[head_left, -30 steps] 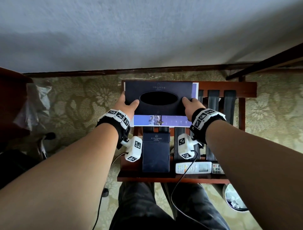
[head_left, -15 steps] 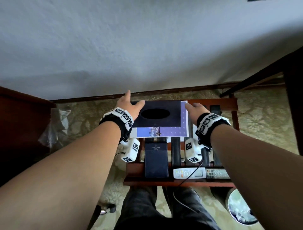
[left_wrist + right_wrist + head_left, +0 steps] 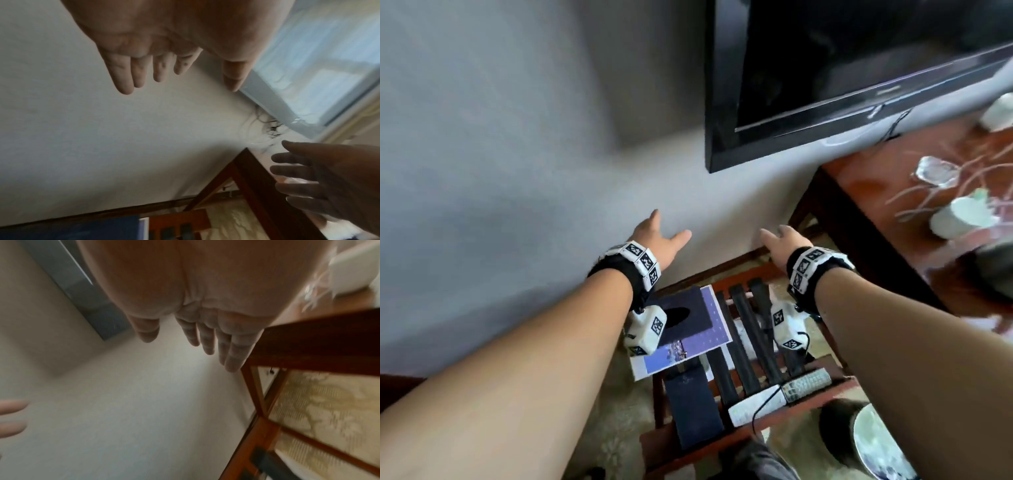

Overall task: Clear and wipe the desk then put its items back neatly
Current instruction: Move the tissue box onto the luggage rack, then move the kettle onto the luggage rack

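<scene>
Down by your knees, a wooden rack (image 3: 726,435) holds a dark folder (image 3: 693,407), two remotes (image 3: 779,394) and a dark tissue box (image 3: 688,313) on papers. Your left hand (image 3: 654,240) and right hand (image 3: 786,243) reach out with fingers spread wide, holding nothing. Farther right, the red desk (image 3: 887,219) holds white cups (image 3: 959,214) under a TV (image 3: 859,68).

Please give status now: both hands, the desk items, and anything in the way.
Left hand and right hand open, empty, raised toward desk. Tissue box cover on luggage rack, with two remotes. White cups on desk. Path unobstructed.
</scene>
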{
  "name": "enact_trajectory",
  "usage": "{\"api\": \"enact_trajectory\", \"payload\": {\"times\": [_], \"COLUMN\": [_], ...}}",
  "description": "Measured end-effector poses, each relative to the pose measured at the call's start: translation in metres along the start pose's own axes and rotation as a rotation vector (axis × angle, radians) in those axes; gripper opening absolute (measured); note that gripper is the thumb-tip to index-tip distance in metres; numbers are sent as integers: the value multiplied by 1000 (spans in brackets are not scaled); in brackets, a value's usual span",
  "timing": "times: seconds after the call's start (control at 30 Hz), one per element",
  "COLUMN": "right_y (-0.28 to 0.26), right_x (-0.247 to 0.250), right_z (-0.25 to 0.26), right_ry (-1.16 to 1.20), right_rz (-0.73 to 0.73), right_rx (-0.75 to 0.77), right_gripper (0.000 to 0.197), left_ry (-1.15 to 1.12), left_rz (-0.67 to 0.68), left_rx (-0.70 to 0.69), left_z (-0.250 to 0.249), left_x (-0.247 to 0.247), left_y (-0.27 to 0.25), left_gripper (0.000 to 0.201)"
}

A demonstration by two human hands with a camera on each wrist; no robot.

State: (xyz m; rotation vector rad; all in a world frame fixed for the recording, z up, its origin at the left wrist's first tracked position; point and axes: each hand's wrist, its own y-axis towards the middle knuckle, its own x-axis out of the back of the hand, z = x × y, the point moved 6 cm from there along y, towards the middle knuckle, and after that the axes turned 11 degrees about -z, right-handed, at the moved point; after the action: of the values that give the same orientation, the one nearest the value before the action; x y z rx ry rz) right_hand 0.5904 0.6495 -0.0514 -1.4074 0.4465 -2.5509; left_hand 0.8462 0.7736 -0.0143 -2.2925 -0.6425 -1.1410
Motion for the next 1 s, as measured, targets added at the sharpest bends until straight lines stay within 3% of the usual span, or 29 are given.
{"api": "enact_trajectory", "payload": {"times": [0.3, 0.57, 0.67, 0.8, 1.0], "right_y": [-103, -167, -182, -191, -185], "right_x": [169, 260, 279, 296, 327], "right_z": [-41, -116, -145, -189, -252], "right_ry": [-86, -151, -185, -181, -146], "right_rz": [-331, -529, -572, -565, -551], "right_rx": [8, -122, -146, -193, -208], "right_gripper": [73, 66, 59, 67, 74], "left_ry": [59, 191, 256, 290, 322], "left_rz": [89, 26, 29, 24, 13], "left_rx": [-488, -937, -1004, -1009, -1003], "left_z": [-151, -254, -272, -300, -346], "left_x": [18, 10, -3, -24, -57], "left_y": [-65, -127, -140, -154, -185], "left_gripper": [93, 87, 89, 109, 92]}}
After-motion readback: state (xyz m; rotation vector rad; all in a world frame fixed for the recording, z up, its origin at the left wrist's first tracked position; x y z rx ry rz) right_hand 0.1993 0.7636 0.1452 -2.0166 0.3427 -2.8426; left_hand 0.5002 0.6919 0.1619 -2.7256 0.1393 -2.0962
